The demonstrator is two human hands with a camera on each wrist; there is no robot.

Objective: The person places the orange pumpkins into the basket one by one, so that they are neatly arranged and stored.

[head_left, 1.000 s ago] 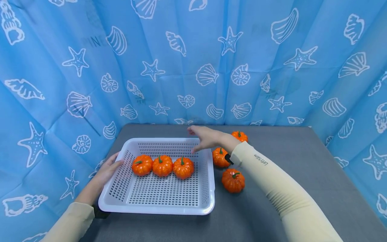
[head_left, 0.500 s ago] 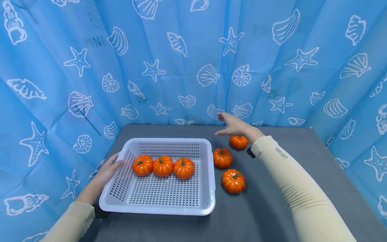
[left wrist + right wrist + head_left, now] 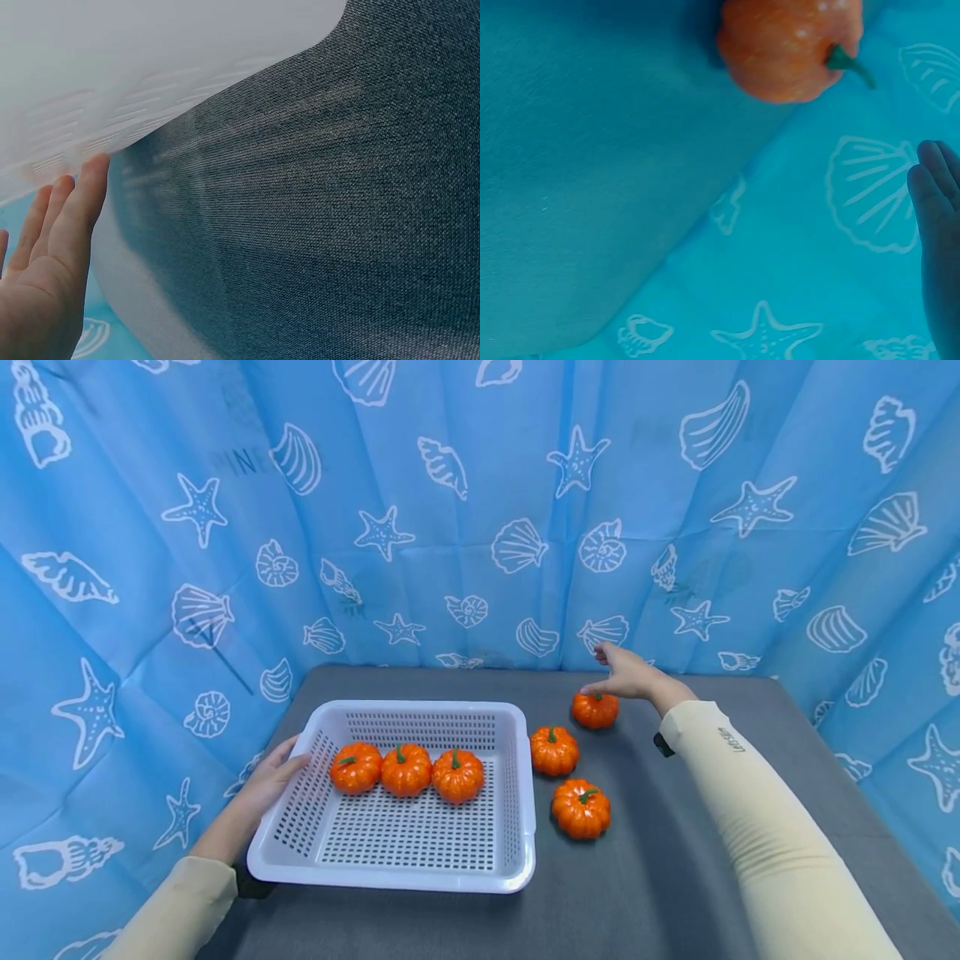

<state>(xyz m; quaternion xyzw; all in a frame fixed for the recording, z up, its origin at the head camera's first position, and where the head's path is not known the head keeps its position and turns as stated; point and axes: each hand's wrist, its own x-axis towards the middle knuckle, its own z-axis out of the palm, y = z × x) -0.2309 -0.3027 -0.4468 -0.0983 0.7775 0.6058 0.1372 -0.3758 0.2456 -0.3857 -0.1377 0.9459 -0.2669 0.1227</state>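
A white perforated plastic basket (image 3: 408, 881) holds a row of three small orange pumpkins, the left one (image 3: 356, 768), the middle one (image 3: 406, 770) and the right one (image 3: 457, 776). My left hand (image 3: 264, 783) rests at the basket's left side, its straight fingers (image 3: 88, 187) against the outer wall in the left wrist view. Over the farthest loose pumpkin (image 3: 595, 711) hovers my right hand (image 3: 628, 675), fingers extended and holding nothing. That pumpkin (image 3: 791, 49) and its green stem appear at the top of the right wrist view, apart from the fingers.
Two more pumpkins lie right of the basket, one close by its wall (image 3: 554, 751) and one nearer the front (image 3: 581, 809). A grey cloth covers the table (image 3: 750, 777). Behind hangs a blue curtain (image 3: 465, 568) with white shell prints.
My right hand has moved from above the basket's far right corner rightward to the farthest loose pumpkin. The left hand and basket keep their places.
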